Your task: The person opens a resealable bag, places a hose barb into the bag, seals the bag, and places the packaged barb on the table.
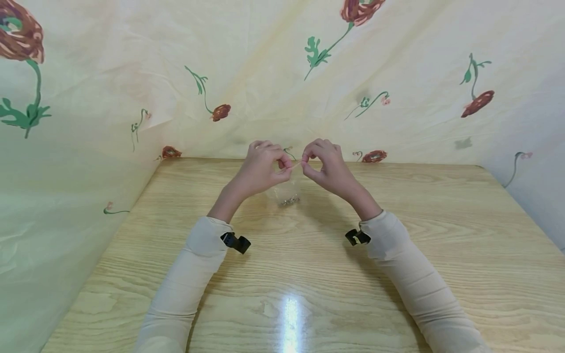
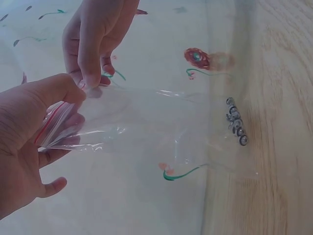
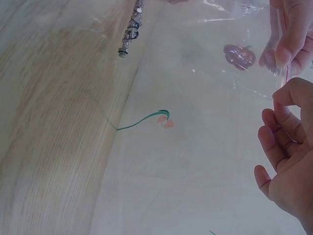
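A clear zip-lock bag (image 2: 142, 117) with a red line along its seal hangs between the two hands. Several small metal pieces of hardware (image 2: 236, 122), like bolts or nuts, lie in a row at its bottom. My left hand (image 1: 264, 165) pinches the zip edge (image 2: 49, 125) between thumb and forefinger. The right hand (image 1: 328, 167) pinches the corner at the other end of that edge, its remaining fingers loosely curled in the right wrist view. In the head view the bag's low end (image 1: 289, 200) shows below the left fingers, over the table.
The light wood-grain table (image 1: 291, 255) spreads below both arms. A flower-printed sheet (image 1: 273, 88) hangs at the back and left. Each wrist carries a black camera mount, the left one (image 1: 236, 242) and the right one (image 1: 357, 237), outside the pale sleeves.
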Tool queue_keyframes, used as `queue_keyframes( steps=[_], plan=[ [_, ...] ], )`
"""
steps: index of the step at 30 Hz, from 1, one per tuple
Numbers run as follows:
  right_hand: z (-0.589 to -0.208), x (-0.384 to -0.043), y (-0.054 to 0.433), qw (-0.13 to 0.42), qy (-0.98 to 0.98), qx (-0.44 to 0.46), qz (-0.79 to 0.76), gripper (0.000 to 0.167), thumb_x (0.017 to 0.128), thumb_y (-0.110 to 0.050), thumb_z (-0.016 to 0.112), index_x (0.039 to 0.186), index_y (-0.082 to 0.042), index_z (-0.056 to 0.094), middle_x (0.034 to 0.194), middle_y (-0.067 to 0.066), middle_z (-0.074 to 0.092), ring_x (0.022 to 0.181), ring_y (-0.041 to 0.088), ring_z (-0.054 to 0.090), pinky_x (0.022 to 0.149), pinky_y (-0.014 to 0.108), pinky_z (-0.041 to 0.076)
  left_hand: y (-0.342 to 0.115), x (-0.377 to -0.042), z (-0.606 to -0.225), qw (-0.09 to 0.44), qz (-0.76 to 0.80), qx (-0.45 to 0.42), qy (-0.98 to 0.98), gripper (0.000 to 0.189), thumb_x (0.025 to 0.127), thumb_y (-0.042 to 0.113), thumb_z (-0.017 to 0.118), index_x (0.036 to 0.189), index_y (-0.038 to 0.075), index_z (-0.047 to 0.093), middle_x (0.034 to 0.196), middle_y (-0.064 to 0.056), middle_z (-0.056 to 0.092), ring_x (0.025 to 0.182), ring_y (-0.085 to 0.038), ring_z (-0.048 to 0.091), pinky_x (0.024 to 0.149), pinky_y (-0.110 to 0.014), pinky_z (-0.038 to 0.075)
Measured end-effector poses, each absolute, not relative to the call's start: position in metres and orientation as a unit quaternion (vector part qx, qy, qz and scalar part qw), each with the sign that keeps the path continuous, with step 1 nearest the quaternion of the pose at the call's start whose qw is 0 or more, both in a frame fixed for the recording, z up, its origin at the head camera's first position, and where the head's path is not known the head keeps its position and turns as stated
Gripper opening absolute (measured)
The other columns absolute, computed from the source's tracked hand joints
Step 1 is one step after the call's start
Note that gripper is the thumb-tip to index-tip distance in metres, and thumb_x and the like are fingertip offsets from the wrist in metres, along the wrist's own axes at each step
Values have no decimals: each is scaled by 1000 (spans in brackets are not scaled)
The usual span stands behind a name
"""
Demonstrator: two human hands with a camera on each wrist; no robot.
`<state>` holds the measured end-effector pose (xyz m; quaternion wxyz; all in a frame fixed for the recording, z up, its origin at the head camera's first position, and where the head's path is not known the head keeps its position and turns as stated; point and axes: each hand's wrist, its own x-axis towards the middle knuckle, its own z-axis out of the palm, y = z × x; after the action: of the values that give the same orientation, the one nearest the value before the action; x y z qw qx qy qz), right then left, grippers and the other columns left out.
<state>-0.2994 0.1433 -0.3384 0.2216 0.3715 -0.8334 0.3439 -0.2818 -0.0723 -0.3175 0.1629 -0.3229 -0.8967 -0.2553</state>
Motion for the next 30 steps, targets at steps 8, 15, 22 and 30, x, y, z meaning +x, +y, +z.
queue_keyframes(
  steps=[8,15,22,30],
  plan=[
    [-337,-300,143,223,-831,375,346,7,90,0,66,87,-6,62,99,13,64,96,34,53,92,55,28,-76,-283,-316,152,-262,-323,-896,5,89,16,71,87,12,73,86,-1,70,95,-26,59,115,-57,28],
    [-338,-301,144,223,-831,371,349,8,90,0,65,86,-5,62,97,13,64,94,36,53,90,53,28,-77,-283,-315,134,-271,-322,-897,5,90,16,71,87,12,72,85,-1,69,97,-28,58,116,-57,25],
    [-338,-301,145,229,-830,371,347,8,89,0,67,86,-6,62,97,13,64,93,31,52,89,52,28,-77,-284,-315,136,-271,-327,-895,4,90,15,71,88,12,72,85,0,69,96,-26,58,115,-58,26],
    [-338,-302,146,232,-827,374,349,8,88,0,67,86,-6,62,96,12,64,93,29,50,88,50,27,-81,-285,-315,138,-275,-330,-893,4,90,15,72,86,13,72,85,0,69,94,-26,58,114,-58,26]
  ],
)
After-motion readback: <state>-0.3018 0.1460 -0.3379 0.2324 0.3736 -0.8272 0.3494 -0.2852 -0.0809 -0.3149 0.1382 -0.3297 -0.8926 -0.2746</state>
